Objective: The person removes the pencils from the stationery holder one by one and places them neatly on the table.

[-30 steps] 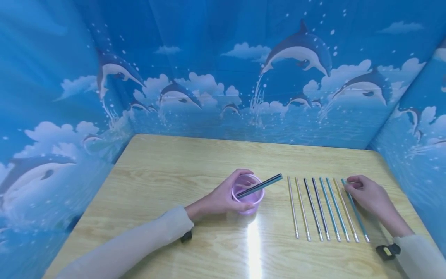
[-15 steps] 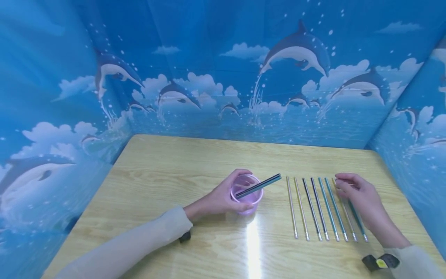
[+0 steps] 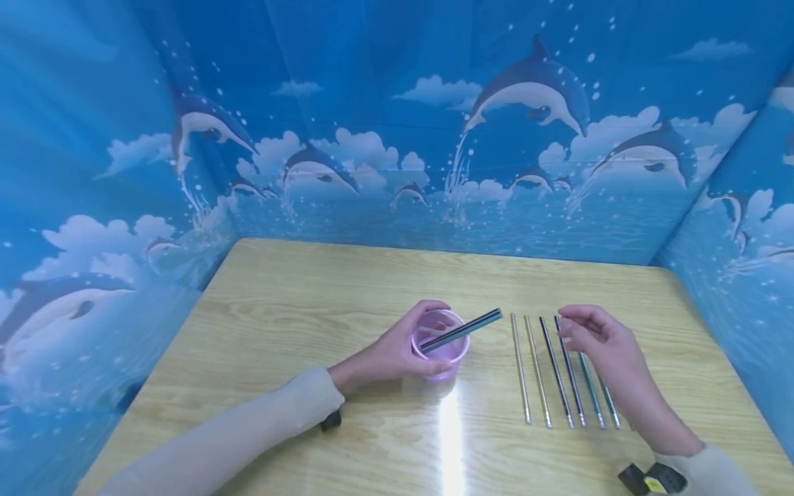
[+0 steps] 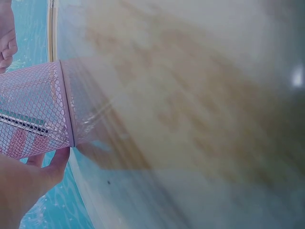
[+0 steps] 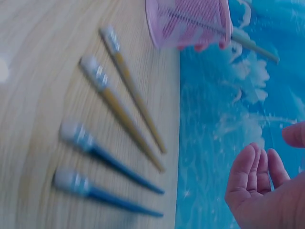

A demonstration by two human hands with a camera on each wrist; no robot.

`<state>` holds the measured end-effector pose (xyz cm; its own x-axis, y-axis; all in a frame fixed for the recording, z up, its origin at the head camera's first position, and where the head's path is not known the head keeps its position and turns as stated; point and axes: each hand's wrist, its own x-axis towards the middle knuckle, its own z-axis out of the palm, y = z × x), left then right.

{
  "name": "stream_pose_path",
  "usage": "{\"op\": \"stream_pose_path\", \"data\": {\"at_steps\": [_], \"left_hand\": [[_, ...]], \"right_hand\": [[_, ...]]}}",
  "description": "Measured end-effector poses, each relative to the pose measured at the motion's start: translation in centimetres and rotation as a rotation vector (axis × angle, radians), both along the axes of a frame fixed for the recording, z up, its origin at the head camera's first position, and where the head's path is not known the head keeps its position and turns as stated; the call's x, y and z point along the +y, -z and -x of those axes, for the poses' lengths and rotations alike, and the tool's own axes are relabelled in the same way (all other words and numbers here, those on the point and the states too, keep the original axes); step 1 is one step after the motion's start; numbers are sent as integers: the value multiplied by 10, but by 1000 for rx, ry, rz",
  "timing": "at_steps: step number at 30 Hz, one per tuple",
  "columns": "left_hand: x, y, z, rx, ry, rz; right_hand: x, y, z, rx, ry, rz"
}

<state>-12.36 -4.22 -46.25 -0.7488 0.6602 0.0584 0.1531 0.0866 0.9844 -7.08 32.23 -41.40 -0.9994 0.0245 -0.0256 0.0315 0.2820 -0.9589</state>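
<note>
In the head view my left hand (image 3: 392,353) grips a pink mesh pencil cup (image 3: 457,359) by its side, the cup tilted with its mouth toward the camera. A few dark and teal pencils (image 3: 466,331) lean out over its rim. The left wrist view shows the cup's mesh wall (image 4: 33,90) on its side, fingers beneath it. My right hand (image 3: 611,362) hovers over a row of pencils, fingers loosely bent, its tips near a dark blue pencil (image 3: 572,379). Nothing shows between its thumb and fingers (image 5: 243,167) in the right wrist view. The hand and wrist cover the row's rightmost pencils.
The pencils stand side by side lengthwise, white eraser ends toward me, including a silvery one (image 3: 521,372) at the row's left and a gold one (image 3: 538,375). A wooden tabletop (image 3: 298,289) lies beneath. Dolphin-printed blue curtains (image 3: 372,138) enclose its back and sides.
My right hand has moved left across the pencil row, from the rightmost teal pencil to above the dark blue one. The left hand and cup have stayed in place.
</note>
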Motion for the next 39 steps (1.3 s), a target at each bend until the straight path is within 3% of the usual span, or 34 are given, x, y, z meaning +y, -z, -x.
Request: {"op": "stream_pose_path", "data": {"at_steps": [5, 12, 19, 28, 39], "left_hand": [[1, 0, 0, 4, -9, 4], [1, 0, 1, 19, -18, 12], [1, 0, 2, 23, -14, 1], [0, 0, 1, -2, 16, -5], [0, -2, 1, 1, 11, 0]], "right_hand": [[-26, -3, 1, -2, -28, 25], [-65, -3, 4, -90, -86, 61], [-92, -3, 9, -98, -85, 101], [-101, -2, 9, -60, -27, 127], [-103, -1, 11, -40, -38, 85]]}}
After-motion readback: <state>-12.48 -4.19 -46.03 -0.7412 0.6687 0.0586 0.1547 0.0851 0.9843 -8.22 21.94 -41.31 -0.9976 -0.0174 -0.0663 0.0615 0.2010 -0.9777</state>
